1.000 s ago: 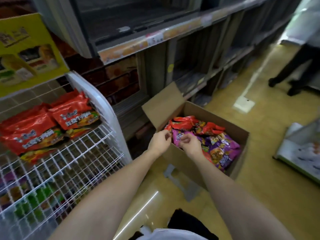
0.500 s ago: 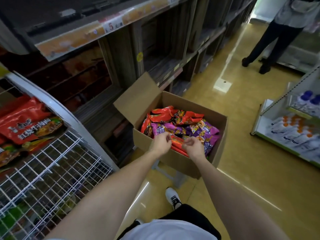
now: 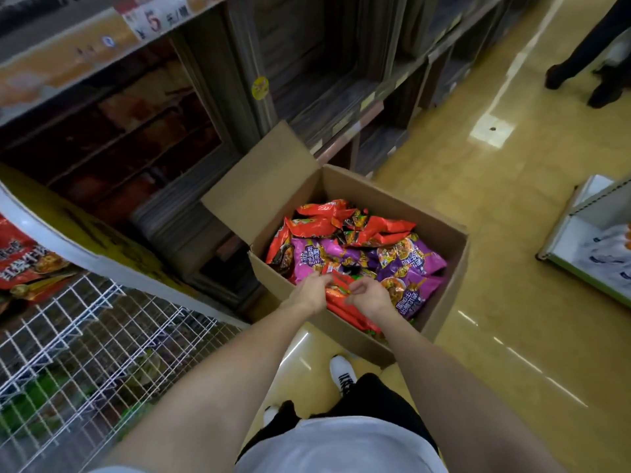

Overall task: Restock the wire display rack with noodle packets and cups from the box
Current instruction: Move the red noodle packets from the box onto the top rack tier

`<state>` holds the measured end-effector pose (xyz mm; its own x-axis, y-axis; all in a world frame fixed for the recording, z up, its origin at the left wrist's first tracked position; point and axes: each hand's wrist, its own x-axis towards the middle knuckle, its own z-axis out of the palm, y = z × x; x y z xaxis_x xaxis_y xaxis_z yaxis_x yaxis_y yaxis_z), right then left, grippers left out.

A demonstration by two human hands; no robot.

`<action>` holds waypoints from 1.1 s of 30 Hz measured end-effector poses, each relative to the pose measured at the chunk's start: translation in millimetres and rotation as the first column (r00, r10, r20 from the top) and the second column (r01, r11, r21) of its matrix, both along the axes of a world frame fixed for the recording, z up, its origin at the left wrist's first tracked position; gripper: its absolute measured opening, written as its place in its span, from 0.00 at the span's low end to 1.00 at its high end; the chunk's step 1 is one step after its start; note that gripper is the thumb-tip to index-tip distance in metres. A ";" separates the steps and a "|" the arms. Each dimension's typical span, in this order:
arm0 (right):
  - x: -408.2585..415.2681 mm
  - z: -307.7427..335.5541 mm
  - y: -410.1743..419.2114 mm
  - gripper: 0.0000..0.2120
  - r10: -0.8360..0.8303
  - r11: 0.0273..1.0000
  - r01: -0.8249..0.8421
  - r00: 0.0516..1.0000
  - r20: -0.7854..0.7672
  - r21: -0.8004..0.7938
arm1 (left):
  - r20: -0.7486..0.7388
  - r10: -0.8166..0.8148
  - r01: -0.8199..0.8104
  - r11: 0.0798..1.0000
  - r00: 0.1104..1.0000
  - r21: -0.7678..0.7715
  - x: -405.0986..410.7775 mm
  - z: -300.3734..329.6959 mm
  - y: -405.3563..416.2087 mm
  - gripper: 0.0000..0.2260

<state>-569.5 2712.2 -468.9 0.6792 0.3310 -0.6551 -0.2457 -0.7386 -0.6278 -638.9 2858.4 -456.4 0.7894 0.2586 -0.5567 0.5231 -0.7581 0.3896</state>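
Reaching into box (image 3: 440, 295) on floor beside rack (image 3: 102, 336), left hand (image 3: 307, 290) and right hand (image 3: 370, 297) close together, fingers curled pinching red packets (image 3: 341, 303) at near edge, likely gathering several to lift at once

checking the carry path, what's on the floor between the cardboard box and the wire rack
In the head view, only bare yellow floor and dark lower store shelving lie between the cardboard box and the wire rack.
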 end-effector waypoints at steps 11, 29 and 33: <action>42.7 13.8 20.4 0.34 0.388 0.922 -0.388 0.921 0.035 -0.012 | 0.232 0.207 -0.230 0.970 0.950 0.076 38.8 33.6 19.0 0.08; -76.9 105.9 166.1 0.15 0.492 0.799 -0.487 0.867 0.082 0.353 | 0.119 0.871 -0.701 0.458 0.476 -0.547 -182.4 114.9 130.2 0.26; -138.9 113.5 192.9 0.14 0.591 0.737 -0.574 0.804 0.072 0.356 | 0.093 0.910 -0.733 0.383 0.404 -0.562 -260.7 121.1 142.6 0.24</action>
